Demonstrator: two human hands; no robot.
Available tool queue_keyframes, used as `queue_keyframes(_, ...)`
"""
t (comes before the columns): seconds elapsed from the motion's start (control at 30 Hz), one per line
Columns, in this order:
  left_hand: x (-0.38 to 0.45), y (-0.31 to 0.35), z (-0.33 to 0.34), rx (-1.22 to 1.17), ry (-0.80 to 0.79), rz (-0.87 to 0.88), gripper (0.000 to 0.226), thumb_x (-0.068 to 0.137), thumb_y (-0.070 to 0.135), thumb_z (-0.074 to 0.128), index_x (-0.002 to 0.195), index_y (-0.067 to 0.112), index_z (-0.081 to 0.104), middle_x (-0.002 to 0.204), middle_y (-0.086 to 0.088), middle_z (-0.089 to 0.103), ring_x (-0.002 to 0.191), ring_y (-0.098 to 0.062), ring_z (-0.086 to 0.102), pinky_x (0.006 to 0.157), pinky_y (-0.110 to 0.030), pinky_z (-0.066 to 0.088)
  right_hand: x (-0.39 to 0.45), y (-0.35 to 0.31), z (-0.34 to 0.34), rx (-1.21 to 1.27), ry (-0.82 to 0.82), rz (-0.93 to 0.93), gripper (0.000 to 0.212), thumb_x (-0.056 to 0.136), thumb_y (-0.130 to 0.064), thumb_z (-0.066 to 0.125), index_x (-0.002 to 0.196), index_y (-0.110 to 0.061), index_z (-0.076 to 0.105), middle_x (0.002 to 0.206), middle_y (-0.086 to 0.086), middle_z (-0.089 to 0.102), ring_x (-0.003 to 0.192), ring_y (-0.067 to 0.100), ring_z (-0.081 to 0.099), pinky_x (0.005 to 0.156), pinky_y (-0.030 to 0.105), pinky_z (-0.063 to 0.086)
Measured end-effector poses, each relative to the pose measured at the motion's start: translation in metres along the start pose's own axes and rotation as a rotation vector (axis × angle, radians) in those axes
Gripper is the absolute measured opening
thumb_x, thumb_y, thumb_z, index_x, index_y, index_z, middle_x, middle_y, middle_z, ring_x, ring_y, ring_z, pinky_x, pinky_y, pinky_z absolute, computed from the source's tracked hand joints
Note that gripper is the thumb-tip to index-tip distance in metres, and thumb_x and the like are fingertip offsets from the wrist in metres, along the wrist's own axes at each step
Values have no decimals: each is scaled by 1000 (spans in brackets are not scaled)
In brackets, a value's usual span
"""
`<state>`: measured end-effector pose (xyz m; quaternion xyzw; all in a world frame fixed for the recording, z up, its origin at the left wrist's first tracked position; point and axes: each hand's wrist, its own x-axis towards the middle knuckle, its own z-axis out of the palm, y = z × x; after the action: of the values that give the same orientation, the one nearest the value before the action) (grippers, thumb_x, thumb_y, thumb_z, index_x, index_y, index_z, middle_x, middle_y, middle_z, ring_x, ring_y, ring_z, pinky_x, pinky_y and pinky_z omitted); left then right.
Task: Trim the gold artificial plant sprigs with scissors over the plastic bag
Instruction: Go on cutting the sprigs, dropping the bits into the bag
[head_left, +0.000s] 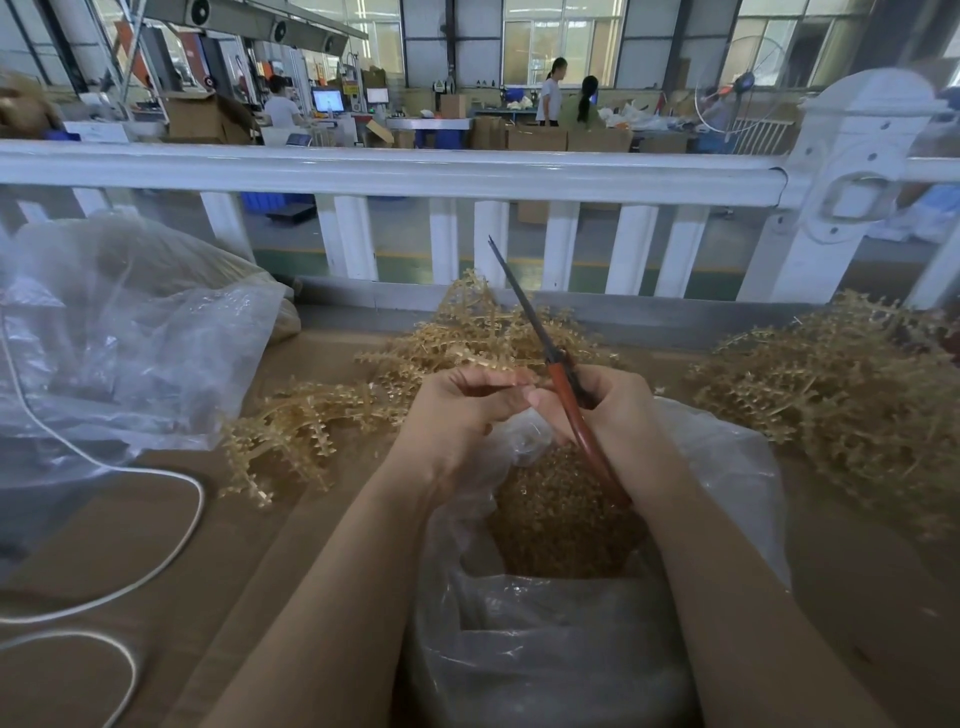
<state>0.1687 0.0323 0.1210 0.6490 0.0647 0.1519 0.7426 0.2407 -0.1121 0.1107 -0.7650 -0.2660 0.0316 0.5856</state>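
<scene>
Gold sprigs (831, 384) lie on my brown worktop (156, 519). My right hand (618, 410) holds the scissors (550, 364), blades together. My left hand (457, 410) pinches one sprig (498, 366) over the plastic bag (727, 467).

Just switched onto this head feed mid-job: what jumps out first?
The scissors stand out, red handles in the right hand, blades pointing up toward the white railing. The left hand pinches a sprig above the open plastic bag. Gold sprig heaps lie on the table behind.

Definitely a factory floor: beyond the white railing (395, 171) there are stacked cardboard boxes (537, 137), machines with monitors (327, 98), high windows (563, 44), and workers (551, 92) at packing tables.
</scene>
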Motion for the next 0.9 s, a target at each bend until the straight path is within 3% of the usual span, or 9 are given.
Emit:
queue_keyframes(0.13,2,1,-4,56,-1,-25,22,84,4,73,71,21,75,70,6,69,60,-2,58,56,-14,43,-1,0,1,3,11,-35,9,86,-25,78,80,-24,72,69,-11,71,61,3,67,59,11,51)
queue_keyframes(0.27,2,3,-5,-19,36,-69,8,84,21,73,78,17,76,81,-4,71,68,-9,60,66,-24,42,-1,1,-1,-37,8,-61,11,86,-20,78,79,-23,70,73,-7,72,65,6,68,60,13,52)
queue_keyframes(0.47,4,0,-4,-51,136,-71,15,87,11,72,73,14,76,76,-5,74,61,-7,62,65,-22,47,-1,2,0,-131,-1,-114,14,84,-24,77,75,-29,68,73,-14,71,68,2,67,59,12,51)
queue_keyframes(0.6,4,1,-4,-61,144,-4,16,86,7,72,71,10,74,72,-6,73,60,-8,62,60,-19,51,-1,2,-2,-197,22,-96,15,80,-41,78,79,-30,69,75,-14,71,70,6,67,67,28,56)
queue_keyframes(0.67,5,1,-5,-22,154,41,14,88,6,71,74,9,73,73,-6,72,67,-12,66,69,-23,56,-3,2,-3,-263,64,-73,39,68,-68,72,84,-32,68,75,-14,70,76,9,67,72,36,56)
queue_keyframes(0.77,4,1,-9,110,172,113,13,92,10,68,81,10,75,76,-3,73,77,-13,67,75,-25,55,-4,2,-7,-449,117,-81,61,57,-94,55,89,-42,55,82,-29,60,82,0,59,70,27,45)
queue_keyframes(0.9,4,2,-12,190,184,166,16,96,10,62,83,7,71,75,-1,69,71,-8,61,69,-18,48,-5,5,-12,-557,110,-137,56,65,-88,58,98,-43,51,87,-34,52,80,-6,52,64,17,36)
